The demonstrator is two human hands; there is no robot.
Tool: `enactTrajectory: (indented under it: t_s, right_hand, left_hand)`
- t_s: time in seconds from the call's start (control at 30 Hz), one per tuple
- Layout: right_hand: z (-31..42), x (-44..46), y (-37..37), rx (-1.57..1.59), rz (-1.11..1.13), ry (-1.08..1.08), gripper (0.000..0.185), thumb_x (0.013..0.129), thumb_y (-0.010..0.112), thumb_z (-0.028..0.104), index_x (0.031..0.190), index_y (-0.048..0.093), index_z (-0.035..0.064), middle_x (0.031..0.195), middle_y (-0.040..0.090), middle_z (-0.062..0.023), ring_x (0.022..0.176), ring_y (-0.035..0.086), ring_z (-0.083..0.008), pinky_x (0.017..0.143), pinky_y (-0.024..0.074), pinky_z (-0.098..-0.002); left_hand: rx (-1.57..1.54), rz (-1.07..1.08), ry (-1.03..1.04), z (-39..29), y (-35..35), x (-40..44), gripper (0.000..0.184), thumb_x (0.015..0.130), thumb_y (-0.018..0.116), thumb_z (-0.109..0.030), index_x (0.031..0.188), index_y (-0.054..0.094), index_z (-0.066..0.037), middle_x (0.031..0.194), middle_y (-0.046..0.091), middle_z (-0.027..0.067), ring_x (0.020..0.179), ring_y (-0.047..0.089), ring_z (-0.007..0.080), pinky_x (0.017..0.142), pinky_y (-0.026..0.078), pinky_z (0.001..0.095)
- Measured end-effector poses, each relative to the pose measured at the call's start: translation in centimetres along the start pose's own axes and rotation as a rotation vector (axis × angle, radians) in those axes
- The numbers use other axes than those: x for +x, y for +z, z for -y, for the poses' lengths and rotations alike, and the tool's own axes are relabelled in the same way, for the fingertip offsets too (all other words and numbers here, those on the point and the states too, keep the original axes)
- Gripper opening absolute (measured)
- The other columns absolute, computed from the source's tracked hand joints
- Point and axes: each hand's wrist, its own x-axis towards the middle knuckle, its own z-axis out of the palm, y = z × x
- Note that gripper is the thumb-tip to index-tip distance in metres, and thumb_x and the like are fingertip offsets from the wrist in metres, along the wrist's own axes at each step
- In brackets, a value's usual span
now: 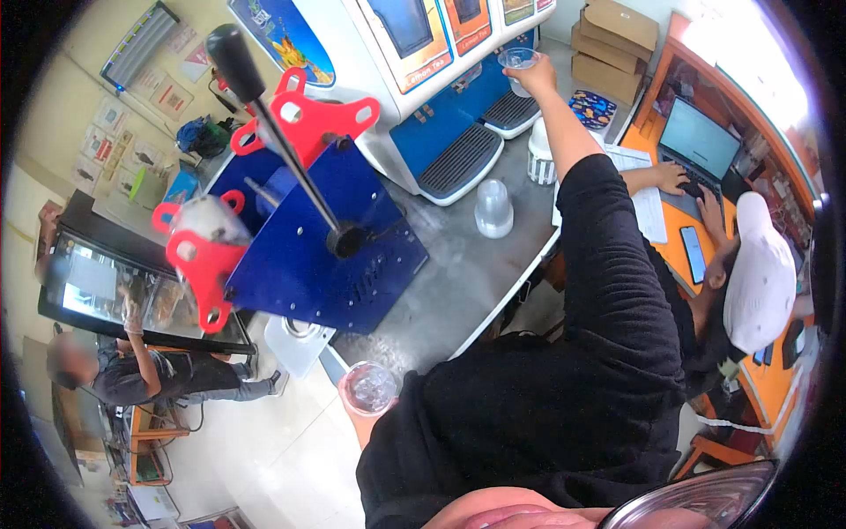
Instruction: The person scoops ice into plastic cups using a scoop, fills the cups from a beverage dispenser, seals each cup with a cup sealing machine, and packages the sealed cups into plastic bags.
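My right hand [539, 78] is wrapped round a clear plastic cup [518, 59] in front of the drink dispenser [414, 88], above its right drip tray [511, 113]. Low in the view, near the counter's front edge, my left hand [357, 418] holds another clear cup [371, 389] with what looks like ice in it. A stack of upturned clear cups [494, 210] stands on the grey counter [449, 273] between the two hands. The left hand's fingers are partly hidden behind its cup.
A blue machine [326, 256] with red brackets and a long lever stands on the counter's left. Cardboard boxes [608, 53] are stacked behind. At right, a person in a white cap [760, 273] uses a laptop [699, 141]. Another person [150, 375] stands at far left by a display case.
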Motion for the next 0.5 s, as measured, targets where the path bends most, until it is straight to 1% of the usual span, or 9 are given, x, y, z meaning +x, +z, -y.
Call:
enactTrajectory:
  t_s: [0.03,0.13,0.17,0.2,0.3,0.37,0.4,0.43,0.5]
  right_hand:
    - [-0.6,1.1,1.1,0.014,0.023,0.007,0.100,0.048,0.089,0.040,0.125,0.043,-0.0061,0.122,0.055,-0.0211,0.111,0.056,-0.0336,0.094,0.0450,-0.0376]
    - [-1.5,3.5,4.0,-0.032,-0.011,0.036,0.097,0.047,0.089,0.041,0.121,0.049,-0.0067,0.117,0.059,-0.0219,0.108,0.059,-0.0311,0.091,0.0472,-0.0363]
    - [-2.1,4.4,4.9,-0.042,0.014,0.012,0.097,0.047,0.089,0.041,0.121,0.049,-0.0073,0.117,0.059,-0.0221,0.108,0.059,-0.0311,0.091,0.0472,-0.0364]
    - [-2.4,5.2,5.6,-0.048,0.037,-0.012,0.097,0.048,0.089,0.041,0.121,0.049,-0.0078,0.117,0.059,-0.0224,0.108,0.059,-0.0312,0.091,0.0472,-0.0365]
    - [-2.6,6.3,6.7,-0.032,0.097,-0.060,0.095,0.049,0.089,0.038,0.121,0.050,-0.0097,0.119,0.058,-0.0226,0.109,0.059,-0.0309,0.092,0.0472,-0.0364]
    - [-3.3,7.3,7.6,-0.039,0.145,-0.101,0.092,0.050,0.089,0.036,0.120,0.051,-0.0095,0.118,0.059,-0.0216,0.108,0.059,-0.0303,0.091,0.0474,-0.0363]
    - [-4.7,7.8,8.5,0.000,0.046,-0.107,0.083,0.051,0.088,0.034,0.115,0.055,-0.0070,0.115,0.061,-0.0208,0.107,0.060,-0.0300,0.091,0.0474,-0.0359]
    - [-5.8,8.7,9.4,0.047,0.062,-0.137,0.081,0.051,0.088,0.035,0.112,0.056,-0.0068,0.116,0.060,-0.0211,0.108,0.059,-0.0300,0.092,0.0463,-0.0356]
    - [-2.1,6.1,7.1,0.685,0.212,0.033,0.075,0.068,0.080,0.020,0.130,0.039,0.0060,0.122,0.058,-0.0174,0.095,0.061,-0.0386,0.082,0.0524,-0.0486]
  left_hand:
    - [0.031,0.001,-0.015,0.6,0.6,0.6,0.088,0.052,0.088,-0.009,0.123,0.036,-0.007,0.116,0.054,0.0187,0.108,0.056,0.0297,0.091,0.048,0.0425]
    - [0.076,-0.011,-0.076,2.6,2.4,1.8,0.088,0.052,0.088,-0.008,0.123,0.036,-0.007,0.117,0.053,0.0186,0.109,0.055,0.0292,0.091,0.047,0.0418]
    - [0.058,-0.014,-0.104,3.3,3.0,2.1,0.088,0.052,0.087,-0.008,0.123,0.036,-0.007,0.117,0.053,0.0186,0.109,0.055,0.0291,0.092,0.047,0.0416]
    - [-0.023,-0.007,-0.170,4.0,3.6,2.4,0.087,0.054,0.084,-0.003,0.124,0.034,-0.007,0.120,0.052,0.0176,0.113,0.053,0.0259,0.096,0.043,0.0369]
    - [-0.125,0.050,-0.139,5.4,5.8,3.7,0.087,0.054,0.084,-0.003,0.124,0.033,-0.006,0.122,0.051,0.0172,0.114,0.051,0.0262,0.097,0.042,0.0382]
    - [0.162,0.194,-0.018,6.2,5.7,4.7,0.090,0.054,0.085,-0.003,0.126,0.031,-0.006,0.123,0.050,0.0167,0.116,0.050,0.0255,0.097,0.041,0.0370]
    - [0.029,0.144,-0.140,7.2,6.4,4.4,0.090,0.054,0.085,-0.004,0.126,0.031,-0.006,0.123,0.050,0.0166,0.116,0.050,0.0253,0.097,0.041,0.0366]
    - [-0.103,0.089,-0.261,8.1,6.8,4.0,0.091,0.054,0.086,-0.004,0.126,0.031,-0.006,0.123,0.050,0.0165,0.116,0.050,0.0252,0.098,0.041,0.0363]
    - [-0.096,0.125,-0.221,7.7,7.8,4.6,0.096,0.052,0.087,-0.005,0.130,0.031,-0.004,0.122,0.050,0.0142,0.115,0.050,0.0244,0.098,0.040,0.0354]
